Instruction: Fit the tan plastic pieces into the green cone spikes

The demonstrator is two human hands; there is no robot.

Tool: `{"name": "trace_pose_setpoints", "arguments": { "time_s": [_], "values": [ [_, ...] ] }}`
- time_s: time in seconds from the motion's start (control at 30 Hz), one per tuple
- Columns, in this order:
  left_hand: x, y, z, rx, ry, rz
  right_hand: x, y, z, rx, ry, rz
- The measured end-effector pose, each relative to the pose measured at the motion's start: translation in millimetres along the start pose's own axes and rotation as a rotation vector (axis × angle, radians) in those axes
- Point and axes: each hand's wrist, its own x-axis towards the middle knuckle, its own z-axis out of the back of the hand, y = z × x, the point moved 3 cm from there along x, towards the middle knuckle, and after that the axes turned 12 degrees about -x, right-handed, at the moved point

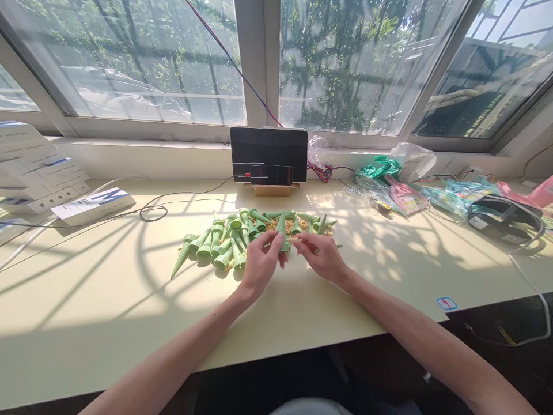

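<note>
My left hand is closed around a pale green plastic cone, which points tip up. Close beside the cone's lower end, my right hand pinches a small yellowish piece, partly hidden by the fingers; its exact kind is too small to make out. Left of my hands lies a heap of similar green cones, pointing in various directions. Behind my hands, many small tan pieces are piled on the table, with several more cones around them.
A black tablet with a phone before it stands at the back. White boxes and cables are at left. Plastic bags and a black device lie at right. The table's front edge is near my forearms.
</note>
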Motion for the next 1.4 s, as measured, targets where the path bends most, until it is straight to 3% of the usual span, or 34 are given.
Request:
{"name": "trace_pose_setpoints", "arguments": {
  "time_s": [0.33, 0.57, 0.97, 1.13, 1.4],
  "values": [
    [-0.3, -1.0, -0.3, 0.023, 0.030, -0.012, -1.2, 1.5, 0.4, 0.037, 0.016, -0.003],
    [0.6, 1.4, 0.5, 0.017, 0.061, -0.029, -1.9, -0.1, -2.6, 0.318, 0.099, -0.187],
    [3.3, 9.7, 3.3, 0.061, 0.155, -0.204, 0.6, -2.1, -8.4, 0.706, 0.250, -0.405],
    [0.5, 4.0, 1.6, 0.098, 0.061, -0.121, 0.9, -2.6, -8.9, 0.594, 0.200, -0.355],
    [1.0, -4.8, 0.7, 0.030, 0.008, -0.041, -1.8, -5.2, -3.4, 0.219, 0.074, -0.137]
  ]
}}
